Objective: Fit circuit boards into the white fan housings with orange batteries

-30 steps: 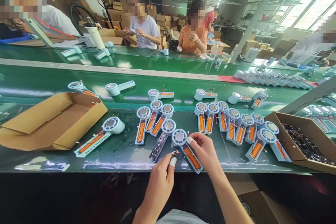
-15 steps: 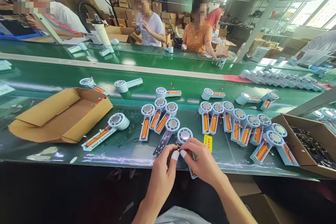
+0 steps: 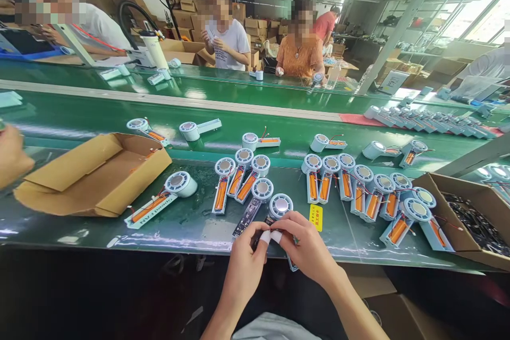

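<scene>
My left hand (image 3: 247, 255) and my right hand (image 3: 305, 239) meet at the bench's front edge, thumbs and fingertips pinched together. White covers wrap both thumb tips. Between them is a small dark part, mostly hidden by the fingers. Just beyond the fingertips lies a light-blue fan unit (image 3: 281, 205), its lower end showing under my right hand. Left of it rests another fan unit (image 3: 262, 189) with a black circuit board (image 3: 247, 218) on its handle. A yellow card (image 3: 316, 218) lies right of my right hand.
Fan units with orange batteries (image 3: 372, 204) cluster at the right, beside a carton of dark parts (image 3: 478, 218). An open carton (image 3: 99, 175) sits left. More units stand on the green belt (image 3: 223, 106). Another person's hand (image 3: 14, 154) is at the far left.
The fan units on the belt have shifted slightly right. Another person's hand has come in at the left edge. My hands stay together, with the fingertips slightly lower.
</scene>
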The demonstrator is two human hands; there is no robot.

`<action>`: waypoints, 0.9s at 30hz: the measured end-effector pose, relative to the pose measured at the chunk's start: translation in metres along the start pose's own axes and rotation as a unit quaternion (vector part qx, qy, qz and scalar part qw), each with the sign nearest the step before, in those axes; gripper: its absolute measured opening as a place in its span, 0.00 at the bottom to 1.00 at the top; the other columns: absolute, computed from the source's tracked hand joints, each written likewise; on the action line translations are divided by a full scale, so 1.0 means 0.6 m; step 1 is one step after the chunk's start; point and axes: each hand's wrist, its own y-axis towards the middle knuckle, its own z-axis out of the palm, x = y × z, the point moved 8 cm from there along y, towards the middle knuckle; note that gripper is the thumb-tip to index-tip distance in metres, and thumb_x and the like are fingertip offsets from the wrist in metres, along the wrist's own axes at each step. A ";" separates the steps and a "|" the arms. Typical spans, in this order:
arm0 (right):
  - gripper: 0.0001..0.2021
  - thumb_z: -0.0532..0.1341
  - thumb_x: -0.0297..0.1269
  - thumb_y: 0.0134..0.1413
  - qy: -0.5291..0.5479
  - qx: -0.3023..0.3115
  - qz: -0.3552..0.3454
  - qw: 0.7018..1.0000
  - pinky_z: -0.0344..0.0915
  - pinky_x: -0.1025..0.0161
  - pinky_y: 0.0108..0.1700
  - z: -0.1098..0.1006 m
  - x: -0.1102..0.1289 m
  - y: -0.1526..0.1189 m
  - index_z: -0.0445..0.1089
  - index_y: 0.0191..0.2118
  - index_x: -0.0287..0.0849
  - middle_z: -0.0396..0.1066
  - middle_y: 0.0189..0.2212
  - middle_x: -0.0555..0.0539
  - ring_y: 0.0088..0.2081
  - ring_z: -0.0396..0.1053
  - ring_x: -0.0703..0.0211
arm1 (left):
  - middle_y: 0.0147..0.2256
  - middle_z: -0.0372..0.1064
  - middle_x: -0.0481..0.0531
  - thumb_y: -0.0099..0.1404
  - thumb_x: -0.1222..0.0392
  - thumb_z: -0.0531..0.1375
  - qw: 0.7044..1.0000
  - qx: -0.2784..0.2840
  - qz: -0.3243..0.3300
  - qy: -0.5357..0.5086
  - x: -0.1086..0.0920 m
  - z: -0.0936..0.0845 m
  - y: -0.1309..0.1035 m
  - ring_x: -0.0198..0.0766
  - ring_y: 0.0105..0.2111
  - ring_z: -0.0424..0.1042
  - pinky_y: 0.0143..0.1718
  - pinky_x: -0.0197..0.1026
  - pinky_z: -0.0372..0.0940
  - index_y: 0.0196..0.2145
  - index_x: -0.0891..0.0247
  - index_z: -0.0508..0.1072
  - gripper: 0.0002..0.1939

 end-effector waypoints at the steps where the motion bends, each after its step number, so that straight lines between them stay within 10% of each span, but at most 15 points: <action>1: 0.10 0.58 0.31 0.65 0.001 0.004 0.004 1.000 0.70 0.60 0.39 0.000 0.000 0.000 0.75 0.45 0.47 0.72 0.38 0.45 0.39 0.71 0.55 | 0.20 0.60 0.42 0.60 0.51 0.55 1.000 -0.004 -0.005 -0.004 0.002 0.000 0.000 0.34 0.19 0.60 0.20 0.34 0.56 0.39 0.62 0.72 0.15; 19: 0.09 0.58 0.24 0.56 0.022 -0.088 0.051 0.995 0.65 0.65 0.32 -0.016 -0.010 0.004 0.72 0.36 0.45 0.68 0.33 0.49 0.32 0.69 0.60 | 0.40 0.76 0.54 0.64 0.50 0.57 0.999 -0.048 0.016 -0.013 -0.001 -0.004 -0.010 0.34 0.21 0.69 0.20 0.36 0.64 0.52 0.60 0.67 0.21; 27: 0.09 0.56 0.24 0.58 -0.145 -0.120 -0.008 0.982 0.64 0.60 0.37 -0.006 0.014 -0.003 0.69 0.37 0.45 0.69 0.34 0.46 0.36 0.67 0.54 | 0.45 0.79 0.58 0.64 0.59 0.54 0.985 -0.080 0.118 0.100 -0.018 -0.007 -0.024 0.44 0.33 0.79 0.33 0.43 0.74 0.47 0.61 0.75 0.17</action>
